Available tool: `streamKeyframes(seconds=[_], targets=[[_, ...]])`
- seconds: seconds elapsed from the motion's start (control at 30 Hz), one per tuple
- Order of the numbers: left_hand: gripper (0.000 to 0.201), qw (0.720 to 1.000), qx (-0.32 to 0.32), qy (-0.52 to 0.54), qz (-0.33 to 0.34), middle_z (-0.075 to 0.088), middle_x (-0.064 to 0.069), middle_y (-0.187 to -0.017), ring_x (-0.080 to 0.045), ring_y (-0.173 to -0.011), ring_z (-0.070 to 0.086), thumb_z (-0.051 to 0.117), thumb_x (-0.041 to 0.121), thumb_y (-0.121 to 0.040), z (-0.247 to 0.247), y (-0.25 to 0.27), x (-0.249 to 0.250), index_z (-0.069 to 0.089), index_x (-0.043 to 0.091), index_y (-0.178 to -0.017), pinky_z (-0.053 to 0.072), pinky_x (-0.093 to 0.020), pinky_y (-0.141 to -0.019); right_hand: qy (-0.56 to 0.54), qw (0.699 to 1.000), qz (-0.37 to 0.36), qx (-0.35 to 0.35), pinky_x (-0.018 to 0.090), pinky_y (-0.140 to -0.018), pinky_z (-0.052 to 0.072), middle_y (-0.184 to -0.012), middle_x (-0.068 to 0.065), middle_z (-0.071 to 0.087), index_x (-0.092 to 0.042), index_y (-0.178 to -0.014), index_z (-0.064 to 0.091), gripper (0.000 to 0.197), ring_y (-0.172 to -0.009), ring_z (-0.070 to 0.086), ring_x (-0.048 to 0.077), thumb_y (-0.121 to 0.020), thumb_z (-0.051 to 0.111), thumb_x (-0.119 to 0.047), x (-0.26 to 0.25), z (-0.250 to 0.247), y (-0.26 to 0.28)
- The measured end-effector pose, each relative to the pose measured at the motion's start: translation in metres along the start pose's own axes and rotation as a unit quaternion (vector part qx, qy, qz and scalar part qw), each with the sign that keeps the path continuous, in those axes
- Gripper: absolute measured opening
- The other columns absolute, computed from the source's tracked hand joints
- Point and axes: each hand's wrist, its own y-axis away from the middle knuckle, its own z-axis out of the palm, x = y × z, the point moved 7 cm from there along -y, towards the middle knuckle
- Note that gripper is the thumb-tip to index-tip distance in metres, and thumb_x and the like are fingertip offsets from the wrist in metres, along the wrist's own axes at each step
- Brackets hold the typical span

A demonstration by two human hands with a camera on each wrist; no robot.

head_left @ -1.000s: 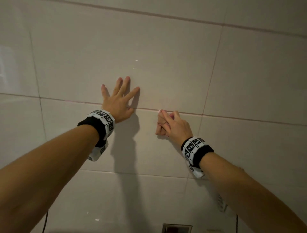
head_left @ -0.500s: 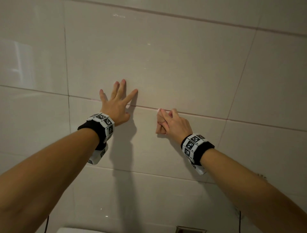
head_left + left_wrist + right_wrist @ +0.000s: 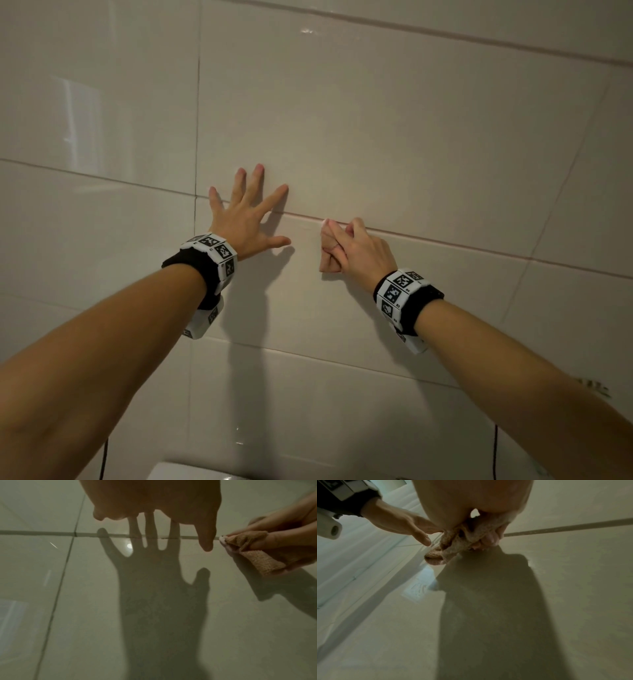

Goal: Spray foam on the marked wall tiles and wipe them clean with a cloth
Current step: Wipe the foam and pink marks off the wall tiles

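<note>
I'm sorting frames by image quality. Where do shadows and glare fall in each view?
Head view: glare streaks on the left wall tiles, shadows below both hands. Left wrist view: the left hand throws a sharp dark shadow down the tile. Right wrist view: blurred cloth, broad shadow beneath.

Folded cloth (image 3: 329,253) in right hand (image 3: 364,251) against tiles (image 3: 394,137)

Head view faces wall (image 3: 376,120) – wrist views close, sharing grout line (image 3: 42,532)
</note>
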Motion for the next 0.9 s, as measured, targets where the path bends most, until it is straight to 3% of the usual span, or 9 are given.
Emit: streamKeyframes(seconds=[0.13, 0.27, 0.4, 0.67, 0.9], targets=[[0.099, 1.0, -0.007, 0.011, -0.006, -0.03, 0.004, -0.161, -0.026, -0.15, -0.022, 0.051, 0.081, -0.077, 0.002, 0.005, -0.021, -0.003, 0.05, -0.153, 0.002, -0.075, -0.111, 0.008, 1.0, -0.01, 0.0, 0.036, -0.063, 0.039, -0.118, 0.014, 0.048, -0.022, -0.15, 0.044, 0.051, -0.082, 0.061, 0.035, -0.103, 0.048, -0.042, -0.019, 0.003, -0.015], [0.097, 1.0, -0.008, 0.016, -0.018, -0.031, 0.005, -0.161, -0.025, -0.15, -0.022, 0.051, 0.08, -0.078, 0.006, 0.01, -0.044, -0.005, 0.05, -0.153, 0.001, -0.074, -0.111, -0.009, 0.999, -0.044, 0.019, 0.037, -0.049, 0.044, -0.103, 0.019, 0.055, -0.014, -0.136, 0.06, 0.046, -0.061, 0.061, 0.036, -0.096, 0.066, -0.036, -0.042, 0.009, -0.028], [0.098, 0.999, -0.006, 0.017, -0.032, -0.032, 0.003, -0.16, -0.025, -0.15, -0.022, 0.054, 0.076, -0.08, 0.008, 0.013, -0.062, -0.006, 0.048, -0.153, 0.001, -0.074, -0.111, -0.016, 0.997, -0.059, 0.038, 0.034, -0.046, 0.041, -0.095, 0.019, 0.055, -0.012, -0.128, 0.064, 0.043, -0.054, 0.059, 0.035, -0.094, 0.068, -0.036, -0.058, 0.012, -0.038], [0.098, 0.999, -0.001, 0.019, -0.04, -0.03, 0.002, -0.161, -0.025, -0.15, -0.02, 0.056, 0.067, -0.084, 0.012, 0.015, -0.078, -0.008, 0.044, -0.154, 0.001, -0.074, -0.111, 0.019, 0.998, -0.048, 0.024, 0.038, -0.057, 0.04, -0.111, 0.019, 0.053, -0.013, -0.139, 0.055, 0.044, -0.074, 0.064, 0.038, -0.103, 0.053, -0.039, -0.082, 0.01, -0.052], [0.101, 0.998, 0.008, 0.025, -0.056, -0.026, 0.003, -0.163, -0.022, -0.151, -0.017, 0.058, 0.063, -0.085, 0.014, 0.02, -0.092, -0.009, 0.037, -0.156, -0.001, -0.072, -0.111, 0.022, 0.997, -0.072, 0.034, 0.034, -0.051, 0.036, -0.101, 0.02, 0.055, -0.01, -0.128, 0.062, 0.038, -0.063, 0.062, 0.036, -0.1, 0.059, -0.036, -0.099, 0.011, -0.061]])
